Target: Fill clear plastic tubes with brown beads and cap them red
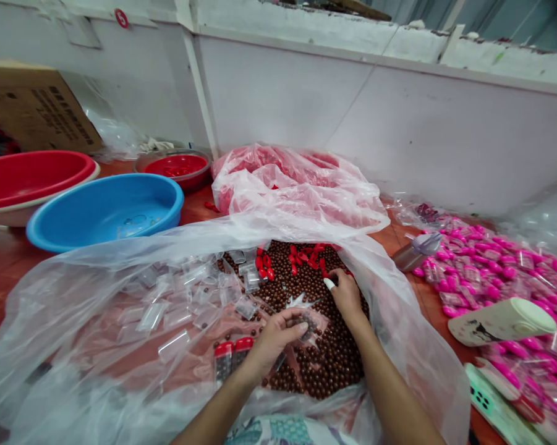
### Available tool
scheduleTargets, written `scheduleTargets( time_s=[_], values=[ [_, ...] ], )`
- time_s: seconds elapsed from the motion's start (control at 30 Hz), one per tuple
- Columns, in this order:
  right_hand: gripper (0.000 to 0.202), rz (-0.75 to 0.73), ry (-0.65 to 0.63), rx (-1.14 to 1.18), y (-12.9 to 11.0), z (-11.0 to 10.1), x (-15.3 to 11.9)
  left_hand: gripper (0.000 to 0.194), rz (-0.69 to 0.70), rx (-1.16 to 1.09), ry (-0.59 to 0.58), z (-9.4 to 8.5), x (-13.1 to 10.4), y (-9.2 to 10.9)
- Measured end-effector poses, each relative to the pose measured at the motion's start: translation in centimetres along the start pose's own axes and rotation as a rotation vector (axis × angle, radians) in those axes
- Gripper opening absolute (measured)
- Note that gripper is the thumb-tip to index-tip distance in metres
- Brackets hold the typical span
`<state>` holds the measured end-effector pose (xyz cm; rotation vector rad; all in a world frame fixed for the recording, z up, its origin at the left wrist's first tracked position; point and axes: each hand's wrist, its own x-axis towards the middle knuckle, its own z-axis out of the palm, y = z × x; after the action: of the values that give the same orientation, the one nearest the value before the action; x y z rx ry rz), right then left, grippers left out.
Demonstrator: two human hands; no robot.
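Left hand (pixel 282 330): you pinch a case (pixel 310 322).
Right hand (pixel 343 290): by red caps (pixel 312 263); grip unclear.
Capped cases (pixel 223 350): two, near, seemingly done.
Uncapped cases (pixel 174 345): many, leftward, seemingly unfinished.

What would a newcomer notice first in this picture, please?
Probably the bright pink pieces, heaped on the floor along the right side of the view. Next comes the blue basin at the left, and then the many brown beads near the middle, spread on clear plastic sheeting, with the left hand and right hand over them.
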<state>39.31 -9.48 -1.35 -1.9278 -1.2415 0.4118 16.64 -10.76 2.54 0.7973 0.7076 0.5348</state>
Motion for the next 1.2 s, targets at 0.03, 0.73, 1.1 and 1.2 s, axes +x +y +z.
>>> scheduleTargets(
  time_s=[0.03, 0.73, 1.1, 1.2],
  values=[
    [0.027, 0.007, -0.001, 0.038, -0.1, 0.0, 0.0, 0.04, 0.002, 0.016, 0.011, 0.0, -0.1, 0.1],
    [0.045, -0.194, -0.395, 0.29, -6.4, -2.7, -9.3, 0.033, 0.226, 0.358, 0.073, -0.3, -0.2, -0.3],
    [0.071, -0.36, -0.142, 0.064, -4.7, 0.4, -12.2, 0.034, 0.109, -0.046, 0.141, 0.9, -0.6, -1.5],
    [0.074, -0.419, -0.148, -0.011, -4.1, 0.4, -12.0, 0.037, 0.129, -0.084, 0.126, 1.2, -0.8, -1.9]
  ],
)
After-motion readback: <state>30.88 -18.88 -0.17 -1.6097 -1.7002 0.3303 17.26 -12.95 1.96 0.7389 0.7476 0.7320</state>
